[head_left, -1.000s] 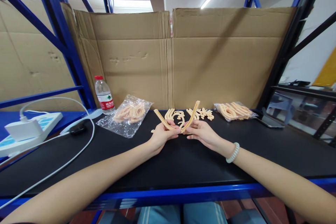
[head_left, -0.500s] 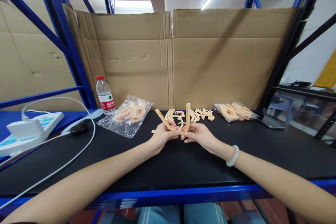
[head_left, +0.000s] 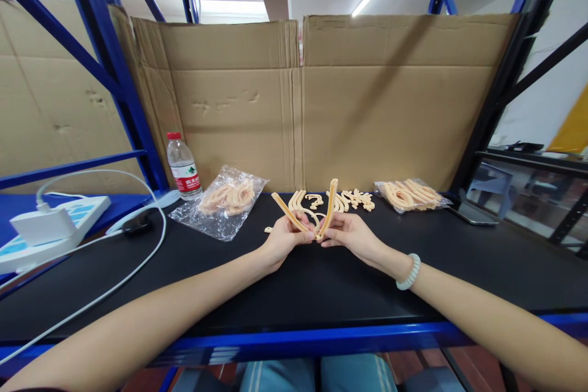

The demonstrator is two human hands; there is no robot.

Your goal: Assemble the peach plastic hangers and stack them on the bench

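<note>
Looking down from the head camera, both hands meet over a black table (head_left: 321, 282). Left hand (head_left: 282, 239) pinches one peach strip (head_left: 287, 211), angled up-left. Right hand (head_left: 351, 234) pinches another strip (head_left: 329, 205), nearly upright. Their lower ends touch between the fingertips, forming a V. Behind lie loose pieces (head_left: 349, 199), two bags (head_left: 225, 199) and a bottle (head_left: 182, 166).

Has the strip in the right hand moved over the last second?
Yes. The strip in the right hand swung from leaning right to nearly upright, away from the loose pieces behind it.
</note>
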